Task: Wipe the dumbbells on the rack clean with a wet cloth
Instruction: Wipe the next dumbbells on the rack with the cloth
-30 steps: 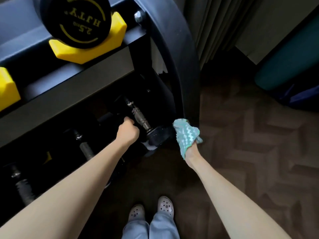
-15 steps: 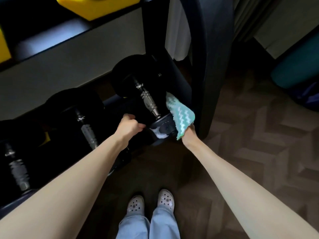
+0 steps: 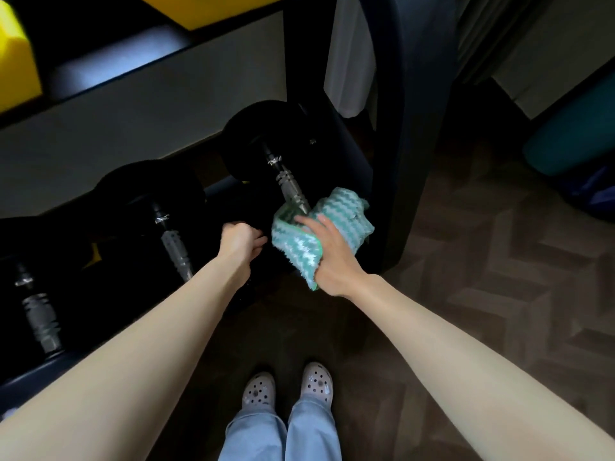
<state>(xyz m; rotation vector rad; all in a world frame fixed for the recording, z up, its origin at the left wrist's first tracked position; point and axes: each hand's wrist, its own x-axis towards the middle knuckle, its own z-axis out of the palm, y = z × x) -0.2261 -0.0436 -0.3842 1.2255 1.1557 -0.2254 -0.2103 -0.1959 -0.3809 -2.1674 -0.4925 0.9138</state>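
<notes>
A black dumbbell [image 3: 290,186] with a steel handle lies on the rack's lowest shelf, at the right end. My right hand [image 3: 331,257] holds a teal-and-white striped cloth [image 3: 336,224] and presses it over the dumbbell's near head and the end of the handle. My left hand [image 3: 241,242] curls round something dark just left of that head; what it grips is lost in shadow. Two more dumbbells [image 3: 173,244] [image 3: 38,314] lie to the left on the same shelf.
The dark rack upright [image 3: 409,128] stands right beside the cloth. Yellow cradles [image 3: 15,61] sit on the shelf above. My feet in pale clogs [image 3: 288,387] stand on the herringbone wood floor [image 3: 482,261]. A teal object [image 3: 572,134] lies at far right.
My right hand has carried the cloth from the outer side of the dumbbell's near head up over its top and onto the handle end. The view has tilted down.
</notes>
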